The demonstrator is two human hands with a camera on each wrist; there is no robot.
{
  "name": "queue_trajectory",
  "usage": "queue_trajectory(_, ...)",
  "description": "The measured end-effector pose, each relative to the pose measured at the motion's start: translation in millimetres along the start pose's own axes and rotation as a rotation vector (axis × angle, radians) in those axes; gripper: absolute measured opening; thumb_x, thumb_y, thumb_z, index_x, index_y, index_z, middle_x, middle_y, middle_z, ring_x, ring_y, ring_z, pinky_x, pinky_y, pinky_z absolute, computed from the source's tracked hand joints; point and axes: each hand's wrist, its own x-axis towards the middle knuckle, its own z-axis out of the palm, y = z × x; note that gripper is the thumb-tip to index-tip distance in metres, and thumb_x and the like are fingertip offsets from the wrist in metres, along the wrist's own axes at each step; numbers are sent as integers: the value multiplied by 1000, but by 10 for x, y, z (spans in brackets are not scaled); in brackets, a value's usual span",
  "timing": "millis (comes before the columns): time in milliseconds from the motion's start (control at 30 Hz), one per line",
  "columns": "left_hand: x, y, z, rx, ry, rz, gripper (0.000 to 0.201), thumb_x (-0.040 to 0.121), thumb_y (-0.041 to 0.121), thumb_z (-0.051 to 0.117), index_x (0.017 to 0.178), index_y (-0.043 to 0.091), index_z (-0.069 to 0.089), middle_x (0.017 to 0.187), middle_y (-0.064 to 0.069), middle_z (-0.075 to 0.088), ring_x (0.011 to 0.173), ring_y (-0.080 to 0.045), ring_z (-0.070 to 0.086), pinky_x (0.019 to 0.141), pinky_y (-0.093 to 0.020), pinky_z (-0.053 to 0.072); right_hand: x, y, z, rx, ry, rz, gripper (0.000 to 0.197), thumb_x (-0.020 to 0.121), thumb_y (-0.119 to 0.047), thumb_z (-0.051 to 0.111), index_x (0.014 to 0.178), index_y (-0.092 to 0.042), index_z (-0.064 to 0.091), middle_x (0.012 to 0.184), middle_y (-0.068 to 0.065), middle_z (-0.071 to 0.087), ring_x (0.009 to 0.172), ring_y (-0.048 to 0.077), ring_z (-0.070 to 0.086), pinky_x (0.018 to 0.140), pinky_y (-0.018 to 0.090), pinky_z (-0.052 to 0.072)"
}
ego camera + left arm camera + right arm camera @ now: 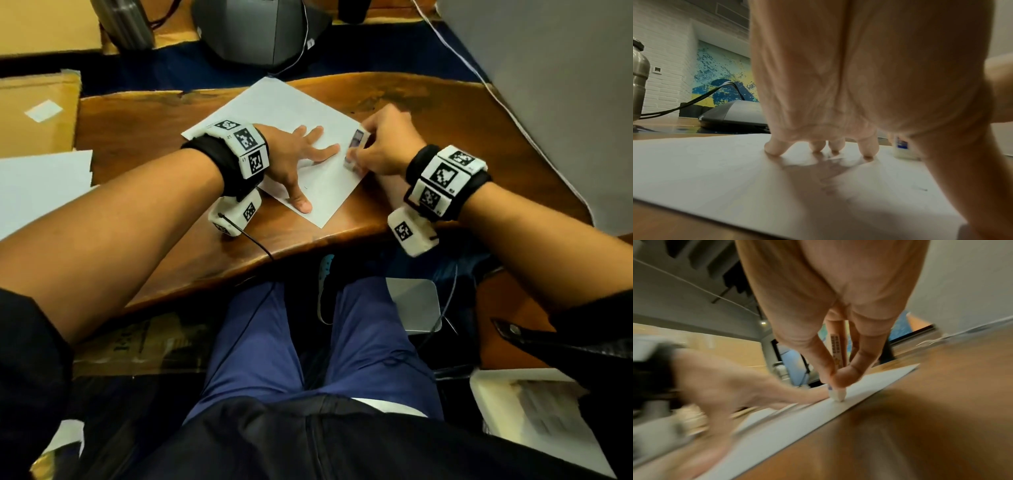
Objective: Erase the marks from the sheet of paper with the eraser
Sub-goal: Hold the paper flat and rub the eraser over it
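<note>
Pinching fingers: my right hand (383,144) holds the eraser (354,150) between thumb and fingertips, its white tip pressed to the sheet of paper (274,106) near the right edge.
Right wrist view: only here do I see the eraser (837,395) tip meeting the sheet of paper (879,378); my thumb and forefinger close over it, and a printed sleeve runs up between them. The picture is blurred.
Spread fingers: my left hand (291,161) lies flat and open on the paper, gripping nothing, fingers splayed toward the eraser.
Left wrist view: my fingertips (777,149) press down on the paper (715,162); the eraser (902,149) stands just beyond the forefinger, its blue label facing this camera.
Mark: a small dark stroke (920,189) lies beside my thumb, also faint in the head view.
Surface: a brown wooden surface (137,120) carries the sheet, which lies turned at an angle.
Beyond: a grey device (257,31) with cables sits behind; the left wrist view adds a steel bottle (639,78) and a blue-yellow mural (721,73).
</note>
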Motion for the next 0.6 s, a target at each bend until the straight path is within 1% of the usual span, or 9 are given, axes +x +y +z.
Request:
queue_trajectory(67, -7, 7, -9, -32, -11, 2, 131, 51, 71, 75, 152, 48, -5, 160, 4, -26, 148, -23, -20, 119, -56, 0, -211, -98, 172, -7, -123, -115, 17, 82, -20, 76, 95, -10, 74, 90, 2, 71, 75, 10, 64, 59, 21, 52)
queue_trajectory(133, -31, 22, -25, -43, -11, 5, 131, 48, 71, 74, 152, 48, -3, 160, 3, -26, 148, -24, -21, 118, -57, -1, -313, -144, 247, -28, -209, -197, 20, 80, -25, 78, 93, -9, 76, 89, 5, 75, 77, 13, 69, 66, 27, 57)
queue_trajectory(200, -45, 38, -23, -40, -7, -15, 128, 55, 67, 77, 151, 47, -6, 160, 4, -26, 148, -24, -19, 119, -56, 1, -210, -91, 156, 50, -254, -127, 20, 82, -24, 79, 95, -9, 76, 89, 5, 75, 75, 11, 70, 65, 23, 57)
queue_trajectory(267, -32, 31, -21, -30, -7, -22, 130, 54, 67, 77, 150, 49, -10, 160, 5, -26, 148, -23, -19, 119, -57, 3, -14, 8, -6, 137, -219, -2, 19, 84, -20, 78, 99, -8, 74, 89, 6, 75, 70, 8, 70, 61, 18, 56)
queue_trajectory(333, -23, 26, -20, -27, -20, -16, 134, 48, 71, 74, 149, 51, -12, 160, 6, -25, 148, -24, -19, 118, -60, 5, 170, 94, -155, 104, -91, 72, 20, 85, -22, 77, 100, -9, 74, 88, 4, 74, 72, 9, 69, 68, 22, 59)
queue_trajectory(367, -22, 23, -20, -29, -24, -18, 135, 46, 72, 73, 149, 51, -13, 160, 6, -25, 149, -24, -18, 118, -60, 5, 219, 122, -196, 64, -34, 85, 20, 85, -24, 77, 99, -11, 74, 86, 3, 73, 72, 8, 68, 67, 20, 57)
queue_trajectory(433, -28, 32, -22, -27, -16, -18, 136, 44, 72, 72, 149, 51, -11, 161, 6, -23, 149, -23, -17, 118, -60, 5, 209, 125, -182, 29, 4, 73, 18, 84, -25, 78, 97, -14, 74, 87, 0, 72, 71, 5, 65, 55, 13, 48)
queue_trajectory(500, -32, 35, -21, -30, 5, -19, 136, 45, 69, 76, 149, 51, -8, 162, 7, -21, 149, -23, -17, 118, -60, 3, 143, 108, -66, 40, -38, 10, 21, 82, -26, 79, 99, -14, 75, 94, 0, 72, 79, 7, 67, 60, 15, 50)
queue_trajectory(600, -30, 78, -71, -23, -15, -64, 139, 41, 66, 79, 148, 54, -8, 161, 9, -22, 149, -24, -17, 117, -61, 2, 8, 47, 69, 43, -174, -44, 24, 83, -26, 79, 102, -13, 75, 93, 0, 72, 83, 11, 69, 66, 21, 54)
